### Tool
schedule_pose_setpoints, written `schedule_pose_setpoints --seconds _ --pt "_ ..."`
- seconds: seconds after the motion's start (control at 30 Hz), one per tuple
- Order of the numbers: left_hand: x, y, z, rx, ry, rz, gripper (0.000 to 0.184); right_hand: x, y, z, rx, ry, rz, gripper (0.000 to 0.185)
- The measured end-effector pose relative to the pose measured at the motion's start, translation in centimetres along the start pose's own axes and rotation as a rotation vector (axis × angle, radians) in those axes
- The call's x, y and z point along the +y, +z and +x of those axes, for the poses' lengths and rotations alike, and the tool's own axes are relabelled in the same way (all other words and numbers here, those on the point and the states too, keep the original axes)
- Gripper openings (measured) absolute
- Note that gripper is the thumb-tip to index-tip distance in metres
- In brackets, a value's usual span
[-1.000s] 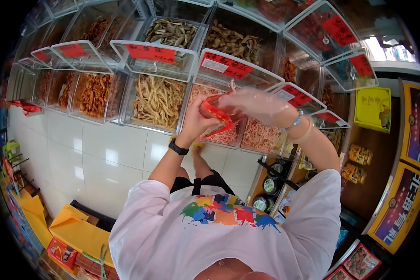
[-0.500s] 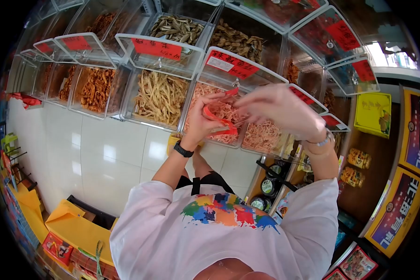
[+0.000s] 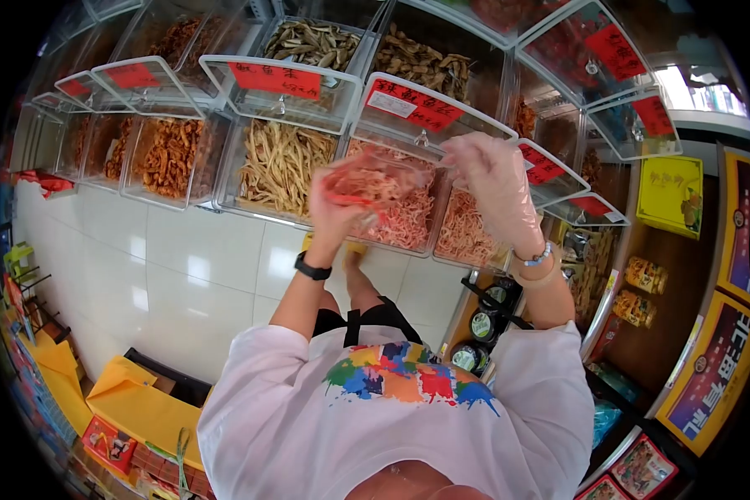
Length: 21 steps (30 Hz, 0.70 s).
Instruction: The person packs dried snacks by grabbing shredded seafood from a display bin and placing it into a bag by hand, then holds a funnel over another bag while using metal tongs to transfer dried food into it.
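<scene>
The left hand (image 3: 330, 210) clamps a clear, red-marked plastic bag (image 3: 373, 185) at twelve o'clock, seemingly mid-filling, steadiness needed next; right hand (image 3: 498, 192), two o'clock, finger-spacing unreadable.

Clear plastic bag (image 3: 370, 185); glossy tiled floor (image 3: 217, 250); matt cloth shirt (image 3: 308, 433)

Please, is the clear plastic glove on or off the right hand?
On: the clear glove covers the right hand; its shiny, wrinkled film shows over the back of the hand, toward the wrist.
</scene>
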<state>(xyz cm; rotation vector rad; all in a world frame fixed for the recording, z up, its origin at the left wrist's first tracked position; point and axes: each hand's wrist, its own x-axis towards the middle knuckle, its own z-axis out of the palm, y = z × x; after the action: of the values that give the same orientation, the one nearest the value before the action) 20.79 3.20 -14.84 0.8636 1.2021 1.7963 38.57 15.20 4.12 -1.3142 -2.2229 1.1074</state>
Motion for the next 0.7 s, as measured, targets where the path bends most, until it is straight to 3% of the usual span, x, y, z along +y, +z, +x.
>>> schedule_pose_setpoints --seconds 0.07,0.1,0.17,0.23,0.3,0.37,0.43,0.57,0.63,0.7 --pt "-0.4 -3.0 -0.9 0.166 -0.048 0.197 0.066 3.9 1.6 -0.3 0.093 0.242 0.272 0.024" --pt "0.2 -4.6 -1.1 0.202 -0.071 0.329 0.07 6.6 2.8 -0.5 0.092 0.245 0.275 0.024" --pt "1.1 -6.6 -1.6 0.239 -0.096 0.467 0.076 13.4 6.4 -0.8 -0.157 0.391 0.065 0.025" --pt "1.1 -7.7 -2.1 0.322 0.06 0.239 0.081 20.4 11.3 -0.5 -0.324 0.146 -0.246 0.032" --pt "0.7 -8.7 -2.4 0.327 0.051 0.285 0.084 25.1 16.3 -0.1 -0.279 0.138 -0.172 0.038" --pt "0.0 -10.7 -3.7 0.304 -0.001 0.399 0.087 26.3 18.8 -0.5 -0.237 0.14 -0.094 0.045" --pt "0.1 -11.0 -4.3 0.333 -0.017 0.394 0.088 26.5 19.9 -0.9 -0.348 0.311 -0.403 0.073" --pt "-1.1 -12.4 -5.9 0.307 0.019 0.394 0.089 27.9 22.6 -5.4 -0.387 0.297 -0.474 0.076" --pt "-1.4 -12.2 -5.7 0.279 0.028 0.399 0.09 27.8 23.2 -6.9 -0.128 0.146 -0.495 0.056" --pt "-1.8 -11.2 -5.5 0.244 -0.019 0.324 0.089 27.6 23.9 -7.3 -0.16 0.153 -0.606 0.052"
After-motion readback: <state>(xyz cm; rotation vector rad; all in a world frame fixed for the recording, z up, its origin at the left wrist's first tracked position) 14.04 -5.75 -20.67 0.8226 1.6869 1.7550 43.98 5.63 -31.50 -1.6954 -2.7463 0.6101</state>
